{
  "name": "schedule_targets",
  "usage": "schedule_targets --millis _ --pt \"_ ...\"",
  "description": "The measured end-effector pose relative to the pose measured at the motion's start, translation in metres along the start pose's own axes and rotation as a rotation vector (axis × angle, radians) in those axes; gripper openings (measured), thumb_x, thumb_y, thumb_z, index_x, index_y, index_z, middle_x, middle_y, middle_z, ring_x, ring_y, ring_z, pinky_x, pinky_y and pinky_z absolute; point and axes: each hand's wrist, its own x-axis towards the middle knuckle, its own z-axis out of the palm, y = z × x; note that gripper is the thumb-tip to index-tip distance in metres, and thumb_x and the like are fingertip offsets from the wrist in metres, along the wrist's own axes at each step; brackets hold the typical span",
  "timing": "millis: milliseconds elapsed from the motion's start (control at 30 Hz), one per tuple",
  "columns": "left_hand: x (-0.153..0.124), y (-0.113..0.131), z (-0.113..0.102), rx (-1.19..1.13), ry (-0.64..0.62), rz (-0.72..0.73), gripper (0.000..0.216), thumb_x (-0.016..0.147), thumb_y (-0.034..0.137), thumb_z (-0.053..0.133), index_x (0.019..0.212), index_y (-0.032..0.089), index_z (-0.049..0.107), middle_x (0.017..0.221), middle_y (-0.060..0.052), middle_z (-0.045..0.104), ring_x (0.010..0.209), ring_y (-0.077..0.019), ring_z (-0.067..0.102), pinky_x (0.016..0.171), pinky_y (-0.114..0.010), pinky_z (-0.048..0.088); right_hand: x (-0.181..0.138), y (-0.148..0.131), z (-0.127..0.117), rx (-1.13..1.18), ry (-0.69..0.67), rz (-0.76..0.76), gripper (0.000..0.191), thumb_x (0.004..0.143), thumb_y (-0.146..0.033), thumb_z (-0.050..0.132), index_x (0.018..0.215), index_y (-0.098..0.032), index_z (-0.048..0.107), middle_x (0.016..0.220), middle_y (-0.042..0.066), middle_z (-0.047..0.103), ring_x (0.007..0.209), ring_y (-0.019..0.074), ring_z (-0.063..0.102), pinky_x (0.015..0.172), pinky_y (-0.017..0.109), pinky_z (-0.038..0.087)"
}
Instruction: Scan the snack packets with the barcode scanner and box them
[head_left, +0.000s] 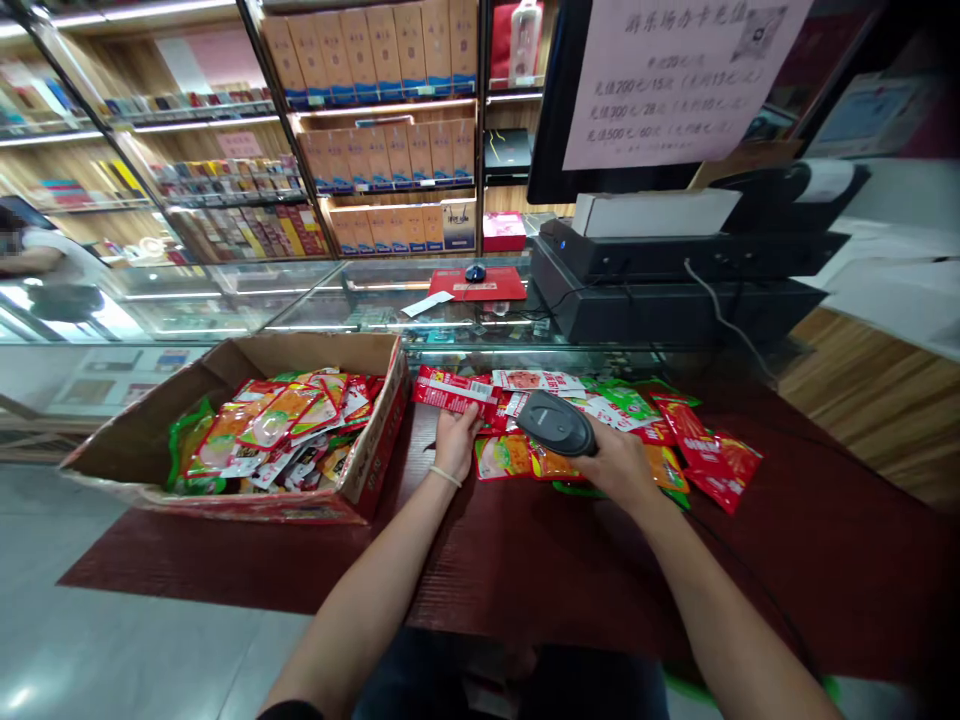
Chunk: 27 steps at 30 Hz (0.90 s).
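Note:
My left hand (454, 440) grips a red snack packet (452, 390) by its near edge, holding it just above the dark red counter (525, 580). My right hand (619, 465) is wrapped round a dark grey barcode scanner (559, 423), whose head points toward that packet. Under and beyond both hands lies a pile of red, green and orange snack packets (675, 440) spread over the counter.
An open cardboard box (135, 440) full of similar packets stands at the left. Behind the pile is a glass display case (360, 300) with a red mouse pad and mouse, and a black till with monitor (675, 270) at right. Shelves of goods fill the back; a person stands far left.

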Motion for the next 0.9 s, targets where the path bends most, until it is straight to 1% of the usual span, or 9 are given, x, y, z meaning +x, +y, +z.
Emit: schedule_targets --millis 67,133,233,367,467,567,700,800,900 --pt "-0.001 -0.002 0.001 0.088 0.029 0.07 0.046 0.062 0.03 0.084 0.096 0.017 0.055 0.086 -0.001 0.069 0.073 -0.0129 0.065 0.073 -0.026 0.05 0.0 0.002 0.001 -0.03 0.019 0.032 0.047 0.076 -0.037 0.064 0.121 -0.024 0.066 0.09 0.006 0.076 0.078 0.0262 0.071 0.061 0.029 0.047" --pt "-0.003 0.002 0.004 0.218 0.044 0.191 0.039 0.067 0.03 0.08 0.096 0.016 0.058 0.09 -0.003 0.069 0.079 -0.0145 0.065 0.075 -0.027 0.051 0.001 0.004 0.002 -0.036 0.035 0.087 0.047 0.075 -0.041 0.064 0.119 -0.024 0.067 0.087 0.005 0.076 0.074 0.0266 0.07 0.058 0.029 0.045" --pt "-0.014 0.022 0.018 0.356 0.008 0.343 0.027 0.079 0.033 0.07 0.097 0.014 0.064 0.096 -0.007 0.07 0.086 -0.0166 0.065 0.08 -0.028 0.051 0.003 0.005 0.002 -0.031 0.077 0.144 0.049 0.077 -0.044 0.06 0.121 -0.024 0.066 0.085 0.006 0.076 0.075 0.028 0.07 0.057 0.03 0.044" --pt "-0.038 0.078 0.04 0.392 -0.122 0.42 0.031 0.085 0.034 0.065 0.109 0.015 0.065 0.103 -0.008 0.072 0.09 -0.018 0.067 0.082 -0.029 0.052 0.012 -0.007 -0.004 0.004 0.142 0.136 0.046 0.077 -0.047 0.06 0.114 -0.022 0.069 0.083 0.009 0.075 0.076 0.0303 0.069 0.057 0.031 0.042" --pt "-0.054 0.131 0.038 0.508 -0.176 0.545 0.037 0.085 0.032 0.065 0.119 0.017 0.062 0.106 -0.008 0.072 0.091 -0.0179 0.068 0.083 -0.029 0.053 0.02 -0.026 -0.008 0.054 0.163 0.135 0.046 0.076 -0.048 0.062 0.113 -0.022 0.069 0.083 0.01 0.075 0.078 0.0308 0.069 0.057 0.032 0.042" --pt "-0.061 0.184 0.011 0.744 -0.126 0.679 0.039 0.086 0.034 0.064 0.121 0.019 0.062 0.108 -0.008 0.072 0.094 -0.0186 0.068 0.084 -0.029 0.053 0.027 -0.048 -0.007 0.098 0.164 0.109 0.051 0.075 -0.05 0.064 0.118 -0.022 0.068 0.084 0.01 0.075 0.077 0.0307 0.069 0.059 0.032 0.043" --pt "-0.06 0.241 -0.05 1.175 0.113 0.653 0.037 0.089 0.038 0.058 0.121 0.021 0.065 0.098 -0.006 0.074 0.085 -0.0198 0.069 0.079 -0.031 0.054 0.033 -0.072 0.003 0.15 0.17 0.058 0.049 0.076 -0.047 0.063 0.118 -0.022 0.068 0.086 0.009 0.075 0.082 0.0313 0.07 0.062 0.032 0.043" --pt "-0.059 0.265 -0.092 1.537 0.288 0.542 0.036 0.089 0.037 0.056 0.118 0.019 0.068 0.102 -0.01 0.075 0.094 -0.0261 0.069 0.086 -0.037 0.052 0.037 -0.085 0.011 0.162 0.157 0.042 0.048 0.075 -0.049 0.063 0.114 -0.022 0.069 0.081 0.008 0.075 0.08 0.0309 0.07 0.06 0.031 0.043" --pt "-0.061 0.272 -0.114 1.672 0.287 0.468 0.032 0.09 0.035 0.053 0.113 0.019 0.07 0.11 -0.01 0.073 0.103 -0.0269 0.067 0.091 -0.037 0.049 0.041 -0.092 0.017 0.159 0.148 0.043 0.049 0.074 -0.05 0.063 0.114 -0.023 0.07 0.079 0.008 0.075 0.077 0.0298 0.07 0.059 0.031 0.043"
